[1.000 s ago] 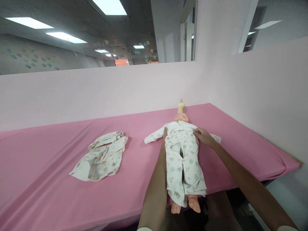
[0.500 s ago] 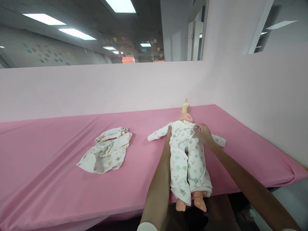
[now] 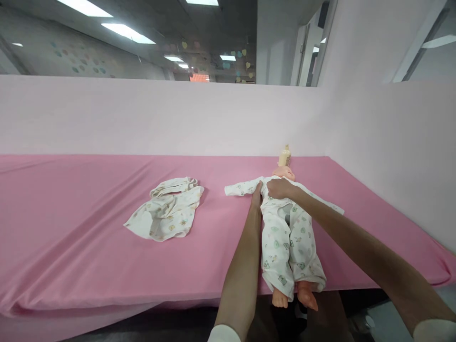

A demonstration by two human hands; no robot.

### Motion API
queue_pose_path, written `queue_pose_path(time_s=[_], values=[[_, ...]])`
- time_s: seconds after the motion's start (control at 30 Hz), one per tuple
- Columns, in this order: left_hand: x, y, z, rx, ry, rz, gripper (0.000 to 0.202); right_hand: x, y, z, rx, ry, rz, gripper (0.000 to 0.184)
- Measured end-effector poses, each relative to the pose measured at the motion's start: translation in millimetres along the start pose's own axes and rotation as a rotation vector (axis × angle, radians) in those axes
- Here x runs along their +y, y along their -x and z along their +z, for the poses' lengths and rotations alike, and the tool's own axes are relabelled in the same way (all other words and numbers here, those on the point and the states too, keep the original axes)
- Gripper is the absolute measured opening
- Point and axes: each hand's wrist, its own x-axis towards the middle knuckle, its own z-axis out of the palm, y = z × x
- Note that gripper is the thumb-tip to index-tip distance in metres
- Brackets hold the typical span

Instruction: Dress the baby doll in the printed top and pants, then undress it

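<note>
White printed cloth, the garment (image 3: 276,242), dresses the doll (image 3: 284,172), which lies on its back toward the right of the pink-covered table (image 3: 89,266), head far, feet at the near edge. Your left hand (image 3: 257,195) rests along its left side, fingers mostly hidden; your right hand (image 3: 280,188) curls over the chest, though whether either clamps cloth I cannot tell. You seem to be arranging the front, so next probably calls for steadying the body and smoothing that cloth.
</note>
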Motion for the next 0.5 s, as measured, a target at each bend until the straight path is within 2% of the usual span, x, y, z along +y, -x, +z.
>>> queue_pose_path(time_s=[0.1, 0.2, 0.3, 0.5], values=[[-1.4, 1.4, 1.7, -0.005, 0.094, 0.015, 0.035, -1.2, 1.3, -4.2, -0.087, 0.015, -0.016, 0.018], [-4.5, 1.9, -0.2, -0.026, 0.147, 0.047, 0.036, -1.2, 0.5, -4.9, -0.093, 0.028, 0.002, 0.015], [-9.0, -1.9, -5.8, -0.049, 0.173, 0.05, 0.042, 2.1, -7.2, -0.7, -0.011, 0.049, 0.078, 0.02], [-16.4, -15.9, -15.7, -0.027, 0.206, -0.033, 0.049, 12.1, -30.8, 9.7, 0.184, 0.056, 0.253, 0.031]])
